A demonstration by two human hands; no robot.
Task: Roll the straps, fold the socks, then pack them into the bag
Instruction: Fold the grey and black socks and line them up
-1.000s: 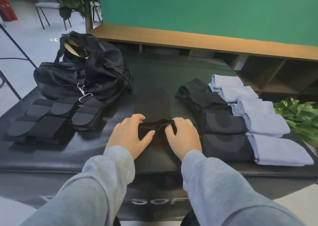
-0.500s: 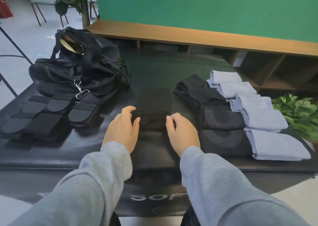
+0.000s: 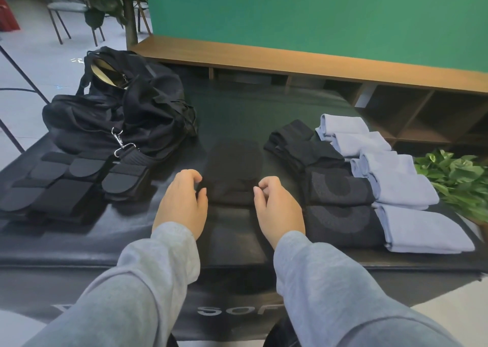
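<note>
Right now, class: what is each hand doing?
Left hand: fingers curled at the left end of the rolled black fabric strap; whether it grips cannot be told.
Right hand: the same at the right end.
</note>
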